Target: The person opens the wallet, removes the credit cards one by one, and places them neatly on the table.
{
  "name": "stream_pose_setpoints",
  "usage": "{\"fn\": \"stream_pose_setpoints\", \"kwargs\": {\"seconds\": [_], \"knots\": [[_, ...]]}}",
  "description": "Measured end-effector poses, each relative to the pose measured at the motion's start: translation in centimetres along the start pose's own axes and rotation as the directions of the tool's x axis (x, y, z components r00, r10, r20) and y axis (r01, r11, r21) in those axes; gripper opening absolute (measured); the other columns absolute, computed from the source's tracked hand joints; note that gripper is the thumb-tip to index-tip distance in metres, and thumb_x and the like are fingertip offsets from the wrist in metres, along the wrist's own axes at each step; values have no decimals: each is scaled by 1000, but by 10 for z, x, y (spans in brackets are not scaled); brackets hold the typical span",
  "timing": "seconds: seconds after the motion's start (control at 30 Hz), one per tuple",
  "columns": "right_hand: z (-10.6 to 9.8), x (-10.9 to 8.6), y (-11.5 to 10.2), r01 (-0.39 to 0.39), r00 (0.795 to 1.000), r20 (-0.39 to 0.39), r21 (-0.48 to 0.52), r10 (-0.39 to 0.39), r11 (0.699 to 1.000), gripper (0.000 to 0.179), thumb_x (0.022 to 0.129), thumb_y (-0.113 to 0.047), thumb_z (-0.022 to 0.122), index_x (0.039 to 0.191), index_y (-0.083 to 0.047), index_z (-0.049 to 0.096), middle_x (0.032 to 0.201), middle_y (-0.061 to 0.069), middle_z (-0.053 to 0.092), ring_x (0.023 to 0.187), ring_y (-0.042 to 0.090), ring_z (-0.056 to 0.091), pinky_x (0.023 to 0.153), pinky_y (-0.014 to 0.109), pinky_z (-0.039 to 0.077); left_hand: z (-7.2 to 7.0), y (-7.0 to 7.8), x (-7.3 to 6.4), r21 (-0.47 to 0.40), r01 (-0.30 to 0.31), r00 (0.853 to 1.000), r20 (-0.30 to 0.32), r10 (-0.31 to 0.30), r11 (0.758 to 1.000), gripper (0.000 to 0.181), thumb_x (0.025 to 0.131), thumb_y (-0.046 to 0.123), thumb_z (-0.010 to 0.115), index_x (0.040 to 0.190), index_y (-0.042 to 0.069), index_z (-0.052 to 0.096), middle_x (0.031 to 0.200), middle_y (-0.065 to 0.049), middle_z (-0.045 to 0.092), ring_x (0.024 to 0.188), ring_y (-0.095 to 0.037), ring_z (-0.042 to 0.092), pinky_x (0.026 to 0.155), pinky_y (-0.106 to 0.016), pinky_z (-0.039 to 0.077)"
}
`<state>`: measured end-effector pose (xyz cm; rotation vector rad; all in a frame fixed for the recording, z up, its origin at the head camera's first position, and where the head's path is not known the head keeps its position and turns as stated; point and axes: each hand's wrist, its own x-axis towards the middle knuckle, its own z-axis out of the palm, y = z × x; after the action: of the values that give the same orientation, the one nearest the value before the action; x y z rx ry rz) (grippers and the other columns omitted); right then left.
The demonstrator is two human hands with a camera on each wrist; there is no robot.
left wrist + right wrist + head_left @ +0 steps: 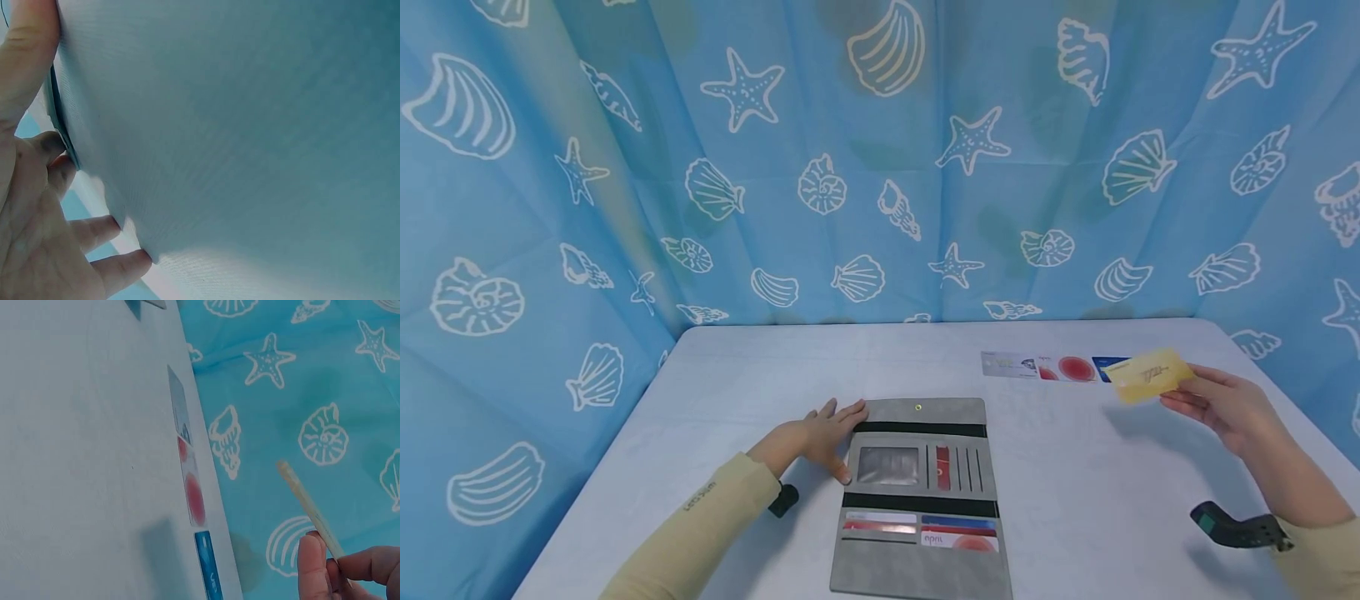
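Observation:
My right hand (1225, 404) pinches a yellow card (1148, 375) between thumb and fingers, raised over the right side of the table. In the right wrist view the yellow card (312, 509) shows almost edge-on. My left hand (820, 433) rests with fingers spread at the left edge of a grey wallet (917, 567), which lies unfolded flat. A red card (942, 468) sits in one of its narrow upright slots, beside a clear window (888, 466). Lower down, pockets hold white-and-red cards (880, 522) on the left and blue, red and white cards (959, 542) on the right.
Along the table's back edge lie a silver card (1009, 364), a white card with red circles (1067, 368) and a blue card (209, 569), partly behind the yellow one in the head view. A blue seashell curtain (910, 192) hangs behind the white table (737, 367).

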<state>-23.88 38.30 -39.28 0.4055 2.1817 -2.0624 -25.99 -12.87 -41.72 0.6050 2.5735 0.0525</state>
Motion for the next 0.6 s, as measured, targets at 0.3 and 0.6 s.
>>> {"fn": "stream_pose_setpoints", "kwargs": {"seconds": [0.3, 0.6], "knots": [[-15, 12, -6, -42, 982, -175, 147, 68, 988, 68, 92, -19, 52, 147, -12, 13, 71, -11, 54, 61, 7, 65, 62, 24, 54, 2, -1, 0, -3, -1, 1000, -6, 1, 1000, 105, 68, 44, 76, 148, 16, 14, 155, 1, 5, 140, -34, 4, 110, -53, 13], [-20, 20, -9, -36, 944, -311, 238, 111, 971, 20, 91, -18, 54, 103, -31, 45, 71, -9, 52, 56, 7, 63, 58, 23, 53, 1, 0, 0, 5, -10, 1000, 5, 10, 1000, 104, 69, 45, 75, 148, 16, 13, 155, 1, 4, 140, -34, 3, 110, -53, 14]]}}
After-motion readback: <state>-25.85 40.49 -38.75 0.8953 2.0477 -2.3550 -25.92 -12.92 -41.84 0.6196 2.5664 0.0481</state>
